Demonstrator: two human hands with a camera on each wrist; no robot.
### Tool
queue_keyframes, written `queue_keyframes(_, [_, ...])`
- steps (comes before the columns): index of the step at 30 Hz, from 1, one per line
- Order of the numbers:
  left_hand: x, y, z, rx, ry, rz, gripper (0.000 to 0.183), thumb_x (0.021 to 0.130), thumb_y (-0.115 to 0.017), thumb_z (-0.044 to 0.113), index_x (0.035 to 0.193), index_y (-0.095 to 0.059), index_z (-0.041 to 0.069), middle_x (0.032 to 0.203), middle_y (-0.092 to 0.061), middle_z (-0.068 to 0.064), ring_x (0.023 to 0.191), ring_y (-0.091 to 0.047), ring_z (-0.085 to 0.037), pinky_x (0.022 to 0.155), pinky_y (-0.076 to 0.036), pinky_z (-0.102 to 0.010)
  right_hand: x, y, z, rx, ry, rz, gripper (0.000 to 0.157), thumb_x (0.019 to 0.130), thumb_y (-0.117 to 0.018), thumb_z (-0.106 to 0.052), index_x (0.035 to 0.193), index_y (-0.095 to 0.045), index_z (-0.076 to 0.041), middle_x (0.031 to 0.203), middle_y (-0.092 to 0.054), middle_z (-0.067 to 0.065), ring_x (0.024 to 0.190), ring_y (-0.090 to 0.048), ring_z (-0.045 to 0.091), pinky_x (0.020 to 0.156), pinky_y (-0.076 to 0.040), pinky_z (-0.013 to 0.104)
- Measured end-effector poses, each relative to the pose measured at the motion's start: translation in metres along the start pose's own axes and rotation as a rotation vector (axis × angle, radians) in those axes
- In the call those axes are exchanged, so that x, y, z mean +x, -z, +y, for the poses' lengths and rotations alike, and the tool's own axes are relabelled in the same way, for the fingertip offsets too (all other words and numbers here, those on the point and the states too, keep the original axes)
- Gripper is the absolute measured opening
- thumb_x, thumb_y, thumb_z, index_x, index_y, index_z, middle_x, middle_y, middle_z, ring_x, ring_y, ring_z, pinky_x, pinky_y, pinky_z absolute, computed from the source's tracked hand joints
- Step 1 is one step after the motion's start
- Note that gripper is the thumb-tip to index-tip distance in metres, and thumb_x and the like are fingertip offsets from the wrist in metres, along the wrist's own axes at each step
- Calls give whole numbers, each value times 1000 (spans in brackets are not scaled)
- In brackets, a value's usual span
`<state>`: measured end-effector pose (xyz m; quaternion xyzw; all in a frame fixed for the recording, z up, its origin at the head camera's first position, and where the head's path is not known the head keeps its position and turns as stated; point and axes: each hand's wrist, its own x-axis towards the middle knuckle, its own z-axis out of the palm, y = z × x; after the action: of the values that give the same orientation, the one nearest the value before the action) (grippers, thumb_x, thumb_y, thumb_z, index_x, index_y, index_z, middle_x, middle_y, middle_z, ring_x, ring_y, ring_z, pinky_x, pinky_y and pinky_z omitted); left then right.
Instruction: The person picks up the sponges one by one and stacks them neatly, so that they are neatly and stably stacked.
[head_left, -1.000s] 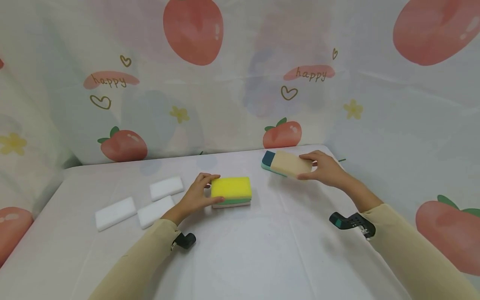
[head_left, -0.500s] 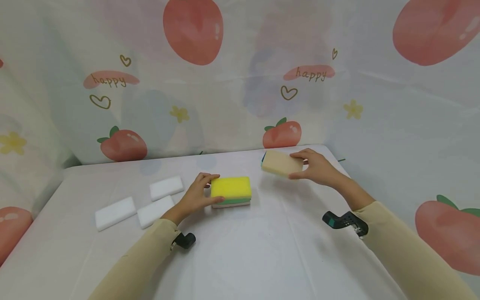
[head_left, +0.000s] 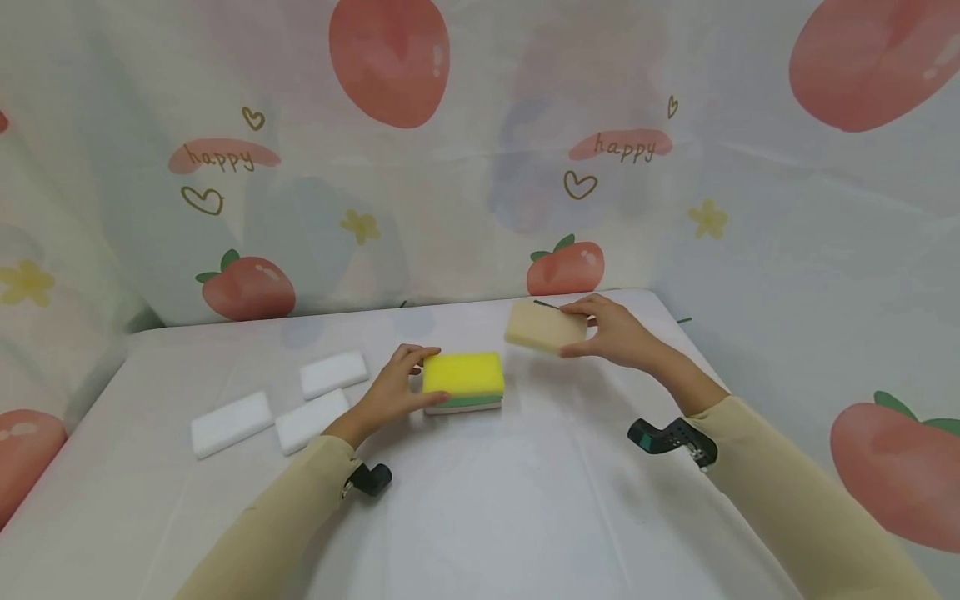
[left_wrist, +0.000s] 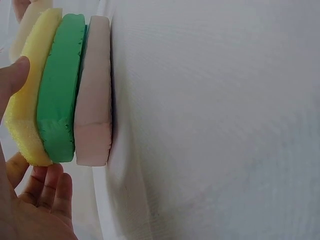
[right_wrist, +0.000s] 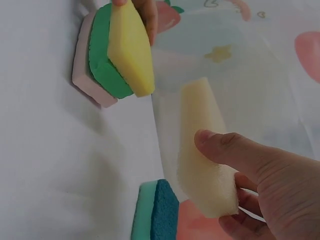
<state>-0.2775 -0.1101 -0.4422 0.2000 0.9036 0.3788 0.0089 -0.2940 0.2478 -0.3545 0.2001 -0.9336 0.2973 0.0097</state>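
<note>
Three sponge blocks are stacked flat on the table: a yellow sponge [head_left: 463,373] on top, a green block [left_wrist: 62,90] under it and a pale pink block [left_wrist: 93,95] at the bottom. My left hand [head_left: 386,400] holds the yellow sponge between thumb and fingers at its left end. To the right of the stack, my right hand [head_left: 618,333] grips a beige sponge [head_left: 543,327] by its right end, raised above the table. Behind and below it lies a teal sponge with a dark blue face [right_wrist: 165,210], mostly hidden in the head view.
Several flat white blocks lie left of the stack, among them a far one [head_left: 333,374], a middle one [head_left: 311,421] and a left one [head_left: 232,425]. A white cloth covers the table [head_left: 487,500]. A fruit-print curtain [head_left: 465,167] hangs along the back and sides.
My right hand has carried the beige sponge leftward, off the teal and blue sponge and closer to the stack. My left hand stays on the yellow sponge.
</note>
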Motion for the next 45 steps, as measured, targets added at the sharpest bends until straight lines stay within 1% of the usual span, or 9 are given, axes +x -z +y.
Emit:
queue_keyframes(7, [0,0,0,-9,-1,3,79,79,-83,35,145,-47,11,134,-45,-10,120,-53,-29,104,-45,-42,4,-6,-7,1,-15,-12,73,76,-86,-26,136,-55,1,133,-51,19,116,-49,33,103,-43,51])
queue_keyframes(14, [0,-1,-1,-7,2,4,80,79,-83,37,145,-47,12,134,-45,-9,120,-53,-29,105,-44,-42,7,-10,-14,-34,-13,-14,75,75,-87,-30,137,-56,-2,135,-51,17,111,-52,32,95,-46,47])
queue_keyframes(19, [0,0,-1,-9,9,0,80,79,-83,38,146,-47,12,135,-44,-9,120,-53,-29,105,-44,-43,10,-12,-18,-24,12,-18,75,74,-87,-29,137,-56,-2,138,-50,19,114,-53,33,97,-46,48])
queue_keyframes(25, [0,0,-2,-7,7,1,79,79,-83,38,145,-47,13,136,-44,-9,120,-53,-29,104,-45,-43,11,-15,-26,4,25,-45,74,76,-86,-28,138,-55,-2,141,-48,19,114,-53,34,97,-47,48])
queue_keyframes(32, [1,-1,-3,-9,-18,4,79,79,-83,36,145,-47,10,134,-45,-10,120,-53,-29,105,-44,-42,15,-19,-28,11,58,-49,74,75,-87,-29,137,-56,-3,135,-52,15,109,-53,31,96,-47,46])
queue_keyframes(35, [1,-1,-3,-9,-20,4,79,79,-83,37,145,-47,10,134,-45,-10,119,-53,-29,104,-45,-42,16,-21,-30,24,56,-60,75,74,-87,-28,138,-56,-4,132,-52,15,110,-53,31,97,-47,48])
queue_keyframes(45, [0,0,-3,-16,-13,2,79,79,-82,40,145,-48,12,134,-45,-9,119,-53,-28,104,-45,-43,19,-28,-39,53,50,-85,74,75,-87,-26,138,-55,-4,135,-50,15,118,-53,31,102,-46,46])
